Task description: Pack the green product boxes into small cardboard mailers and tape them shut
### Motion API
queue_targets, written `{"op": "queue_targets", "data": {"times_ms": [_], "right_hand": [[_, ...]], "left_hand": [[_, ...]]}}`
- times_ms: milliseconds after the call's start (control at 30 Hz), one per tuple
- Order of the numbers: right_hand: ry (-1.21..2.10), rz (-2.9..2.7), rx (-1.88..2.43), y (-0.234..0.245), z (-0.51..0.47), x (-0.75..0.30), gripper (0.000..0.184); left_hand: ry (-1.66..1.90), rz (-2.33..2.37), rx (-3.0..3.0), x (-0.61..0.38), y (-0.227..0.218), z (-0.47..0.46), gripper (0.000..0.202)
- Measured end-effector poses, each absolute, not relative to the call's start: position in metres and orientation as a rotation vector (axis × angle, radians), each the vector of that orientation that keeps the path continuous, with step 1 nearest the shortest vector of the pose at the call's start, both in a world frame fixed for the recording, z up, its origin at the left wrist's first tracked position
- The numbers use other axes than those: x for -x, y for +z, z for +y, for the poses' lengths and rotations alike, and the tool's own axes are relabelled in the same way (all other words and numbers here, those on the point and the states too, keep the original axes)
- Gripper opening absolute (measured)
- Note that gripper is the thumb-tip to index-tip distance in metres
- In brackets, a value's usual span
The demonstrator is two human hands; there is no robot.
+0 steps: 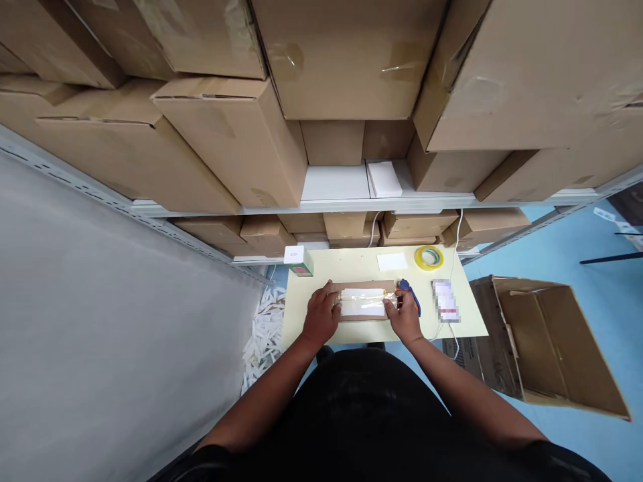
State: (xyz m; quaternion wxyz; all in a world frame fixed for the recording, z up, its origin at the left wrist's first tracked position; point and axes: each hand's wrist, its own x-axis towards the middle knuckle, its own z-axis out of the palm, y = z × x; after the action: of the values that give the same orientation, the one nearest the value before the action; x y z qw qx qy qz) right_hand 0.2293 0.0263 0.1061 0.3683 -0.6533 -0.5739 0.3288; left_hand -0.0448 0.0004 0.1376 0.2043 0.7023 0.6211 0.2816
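Cannot read the print on the small box (298,258) at the back left corner of the table (346,262); too small. Cannot make out the face of the pale oblong item (445,300) toward the right edge; blurred into squares. Near the front edge, lose the ends of the clear plastic (362,296) under left hand (321,313) and right hand (404,318). See upper cartons (351,60) only in part; cut by picture's top.
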Motion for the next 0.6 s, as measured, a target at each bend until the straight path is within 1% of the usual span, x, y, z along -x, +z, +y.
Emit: {"op": "queue_targets", "data": {"times_ms": [100,233,400,500,600], "right_hand": [[0.962,-1.429,1.689,0.104,0.027,-0.251,0.034],[0.869,-1.547,2.054,0.092,0.035,-0.291,0.034],[0.913,-1.719,2.487,0.069,0.063,-0.308,0.047],[1.017,-1.727,2.564,0.055,0.079,-0.308,0.044],[1.057,-1.753,2.567,0.044,0.088,-0.31,0.038]], "left_hand": [[0.737,1.744,-2.083,0.038,0.142,0.001,0.034],[0.663,1.779,-2.175,0.036,0.144,0.001,0.037],[0.587,1.892,-2.258,0.03,0.147,0.002,0.032],[0.457,1.948,-2.33,0.025,0.15,0.0,0.03],[0.252,1.846,-2.412,0.019,0.153,0.0,0.032]]}}
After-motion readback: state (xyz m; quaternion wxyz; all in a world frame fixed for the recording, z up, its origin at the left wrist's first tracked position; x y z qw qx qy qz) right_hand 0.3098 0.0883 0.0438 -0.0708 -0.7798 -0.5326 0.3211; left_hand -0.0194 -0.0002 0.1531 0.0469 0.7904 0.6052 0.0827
